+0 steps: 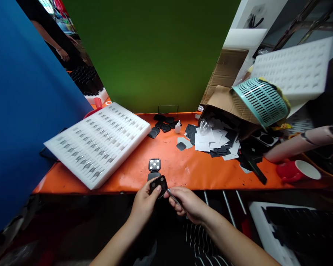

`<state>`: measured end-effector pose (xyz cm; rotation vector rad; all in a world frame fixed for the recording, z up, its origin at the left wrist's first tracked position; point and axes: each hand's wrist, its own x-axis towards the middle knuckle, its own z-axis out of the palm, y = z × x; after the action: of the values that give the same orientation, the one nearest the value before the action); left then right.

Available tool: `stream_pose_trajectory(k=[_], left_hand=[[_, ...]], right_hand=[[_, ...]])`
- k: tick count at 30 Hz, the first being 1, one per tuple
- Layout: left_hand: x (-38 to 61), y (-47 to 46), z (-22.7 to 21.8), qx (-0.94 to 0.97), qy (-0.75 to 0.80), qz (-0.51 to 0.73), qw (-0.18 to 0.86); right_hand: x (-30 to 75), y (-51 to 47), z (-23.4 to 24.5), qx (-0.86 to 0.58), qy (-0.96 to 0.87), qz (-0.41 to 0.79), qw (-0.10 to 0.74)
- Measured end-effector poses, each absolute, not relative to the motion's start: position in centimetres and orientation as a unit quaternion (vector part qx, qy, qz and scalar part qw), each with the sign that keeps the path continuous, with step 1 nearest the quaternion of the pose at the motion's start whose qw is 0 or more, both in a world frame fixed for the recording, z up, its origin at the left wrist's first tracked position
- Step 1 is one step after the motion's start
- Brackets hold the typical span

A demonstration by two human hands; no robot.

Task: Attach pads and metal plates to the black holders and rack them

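Near the table's front edge, my left hand (145, 199) grips a small black square piece (158, 183) with rounded corners and pale round spots. My right hand (187, 202) is closed around a slim metal tool (174, 197), whose tip points at the lower right edge of that piece. Whether the tip touches it I cannot tell. Just beyond my left hand lies a hinged black case (154, 164) with light round spots on its upper half. My left fingers partly cover its lower half.
A white foam tray (122, 140) with slots leans at left. Black pieces (163, 126), a small white bottle (178, 127) and piled black and white sheets (215, 142) lie farther back. At right are a teal basket (261, 101) and a red mug (291, 171). A person's hand (63, 54) shows behind.
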<state>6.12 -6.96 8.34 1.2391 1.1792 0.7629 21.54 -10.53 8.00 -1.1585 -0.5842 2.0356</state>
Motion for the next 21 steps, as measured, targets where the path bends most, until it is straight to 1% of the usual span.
stream_pose_trajectory(k=[2, 6, 8, 11, 14, 17, 21], left_hand=[[6.1, -7.3, 8.5, 0.567, 0.500, 0.320, 0.571], [5.8, -8.3, 9.1, 0.691, 0.448, 0.296, 0.484], [5.5, -8.6, 9.4, 0.738, 0.415, 0.290, 0.446], [4.7, -8.8, 9.7, 0.787, 0.366, 0.287, 0.405], [3.9, -8.7, 9.9, 0.824, 0.318, 0.288, 0.371], [3.1, -8.4, 10.1, 0.838, 0.297, 0.300, 0.345], [2.3, -7.7, 10.2, 0.830, 0.297, 0.319, 0.348]], right_hand=[[21.4, -10.4, 7.9, -0.467, -0.251, 0.778, 0.338], [21.4, -10.2, 7.8, -0.473, -0.253, 0.781, 0.319], [21.7, -10.1, 8.0, -0.446, -0.220, 0.806, 0.319], [22.0, -10.0, 8.4, -0.375, -0.121, 0.867, 0.306], [21.7, -9.7, 8.4, -0.345, -0.048, 0.890, 0.294], [20.5, -9.4, 8.3, -0.336, -0.023, 0.892, 0.302], [18.8, -9.2, 8.3, -0.313, 0.024, 0.898, 0.308]])
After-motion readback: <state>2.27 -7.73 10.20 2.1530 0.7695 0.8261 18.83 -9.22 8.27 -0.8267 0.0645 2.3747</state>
